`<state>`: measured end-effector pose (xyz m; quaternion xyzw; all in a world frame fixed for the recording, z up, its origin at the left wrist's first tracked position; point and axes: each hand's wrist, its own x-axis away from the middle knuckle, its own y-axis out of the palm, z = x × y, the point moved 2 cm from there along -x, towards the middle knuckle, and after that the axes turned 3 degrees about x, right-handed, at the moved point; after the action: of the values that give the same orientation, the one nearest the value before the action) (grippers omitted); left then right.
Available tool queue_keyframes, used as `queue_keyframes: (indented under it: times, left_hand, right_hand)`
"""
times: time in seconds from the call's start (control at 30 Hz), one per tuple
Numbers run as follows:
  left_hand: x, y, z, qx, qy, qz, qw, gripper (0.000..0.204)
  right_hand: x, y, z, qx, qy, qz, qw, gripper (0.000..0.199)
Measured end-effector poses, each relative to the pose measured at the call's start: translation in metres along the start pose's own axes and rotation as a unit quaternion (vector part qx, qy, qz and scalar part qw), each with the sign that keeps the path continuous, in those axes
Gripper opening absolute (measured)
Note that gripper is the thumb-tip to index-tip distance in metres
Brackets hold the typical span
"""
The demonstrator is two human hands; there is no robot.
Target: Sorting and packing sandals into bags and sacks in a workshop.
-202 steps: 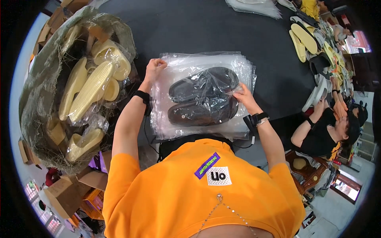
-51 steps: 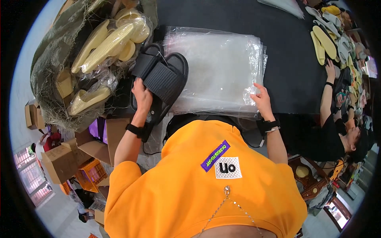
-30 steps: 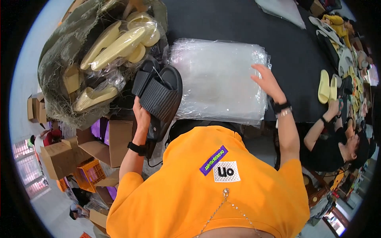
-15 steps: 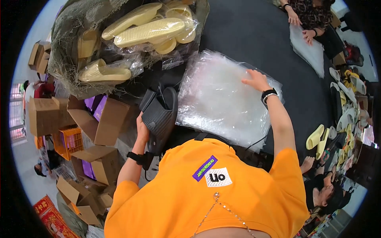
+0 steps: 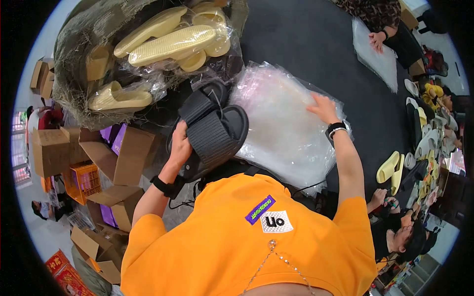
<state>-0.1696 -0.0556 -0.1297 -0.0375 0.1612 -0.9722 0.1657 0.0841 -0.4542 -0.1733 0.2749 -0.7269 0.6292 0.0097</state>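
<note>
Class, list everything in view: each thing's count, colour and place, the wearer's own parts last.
Sandals: two, black, in the left hand
Near bag stack: one, clear, under the right hand
Table: one, black, centre
Sack: one, grey-green, upper left
Bagged slippers: several, pale yellow, in the sack
Cardboard boxes: several, brown, left
Purple items: several, purple, in boxes
Crate: one, orange, by the boxes
Poster: one or more, red, lower left
Far bag stack: one, clear, upper right
Loose slippers: many, yellow, white, grey, black, right
Other people: several, left and right edges
Shirt: one, orange, lower centre
Wristbands: two, black, one per wrist
Left hand: one, bare, gripping the sandals
Right hand: one, bare, at the near bag stack
</note>
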Motion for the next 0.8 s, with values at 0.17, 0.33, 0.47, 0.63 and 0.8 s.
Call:
queue_keyframes:
  times: [0.17,0.33,0.47,0.63,0.8]
  left_hand:
    - [-0.009,0.015,0.029,-0.038,0.069,-0.02,0.997,0.029]
    - [-0.011,0.018,0.085,0.094,0.046,0.049,0.993,0.037]
    - [-0.037,0.044,0.119,0.089,0.11,0.018,0.99,0.041]
    - [-0.064,0.172,0.165,-0.294,0.238,-0.108,0.919,0.032]
    - [-0.057,0.276,0.057,-0.296,0.344,-0.08,0.887,0.025]
  right_hand:
    - [0.041,-0.001,-0.022,0.031,-0.035,0.219,0.974,0.086]
    - [0.15,0.031,-0.056,0.027,-0.075,0.045,0.996,0.088]
    - [0.189,0.073,-0.066,0.053,-0.09,-0.008,0.995,0.08]
    - [0.184,0.103,-0.056,0.04,-0.091,0.005,0.995,0.074]
    - [0.185,0.115,-0.049,0.037,-0.114,0.045,0.992,0.069]
